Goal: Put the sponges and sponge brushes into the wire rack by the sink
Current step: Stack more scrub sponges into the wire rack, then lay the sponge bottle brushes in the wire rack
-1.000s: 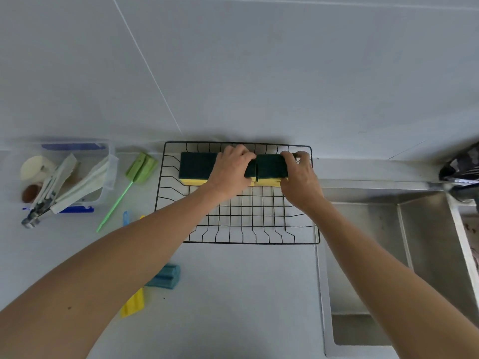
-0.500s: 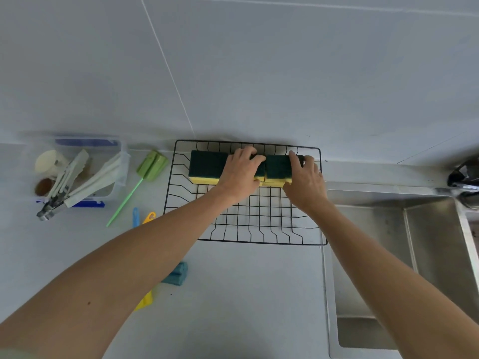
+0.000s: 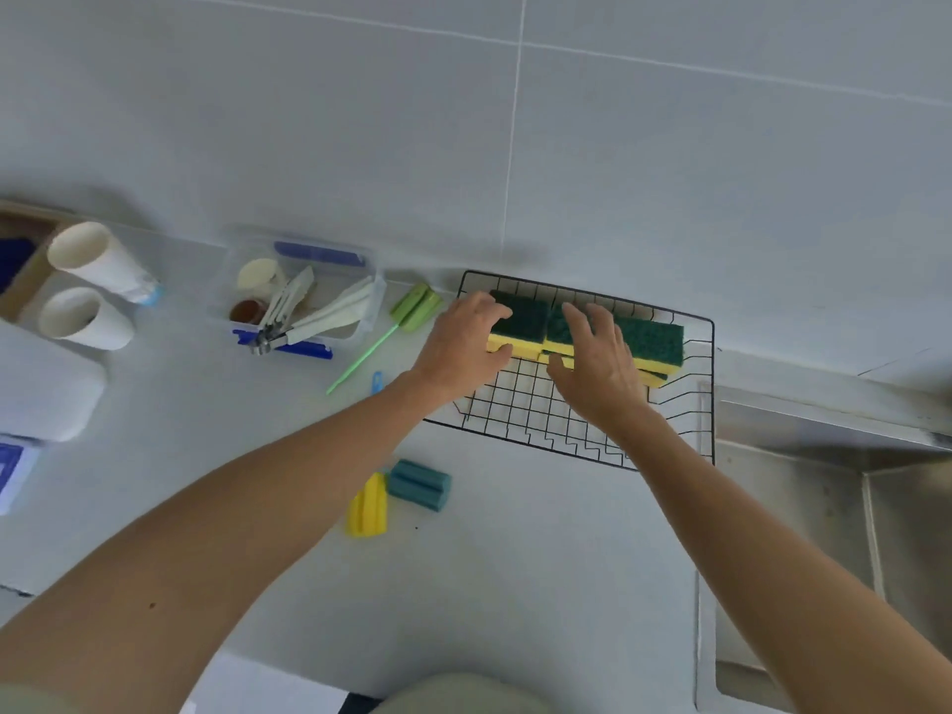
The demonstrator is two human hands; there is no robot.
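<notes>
At the wire rack's far edge, the left hand pinched the leftmost scouring sponge; the right hand lay flat, fingers spread, on the adjoining sponges. Sponge seating appeared under way. Next: the sponge brushes, green, yellow and teal, left of the grip.

Under the left hand the sponges show rough green scouring tops over soft yellow foam, in a thin black wire rack on the smooth matt bench, beside a brushed steel sink.
</notes>
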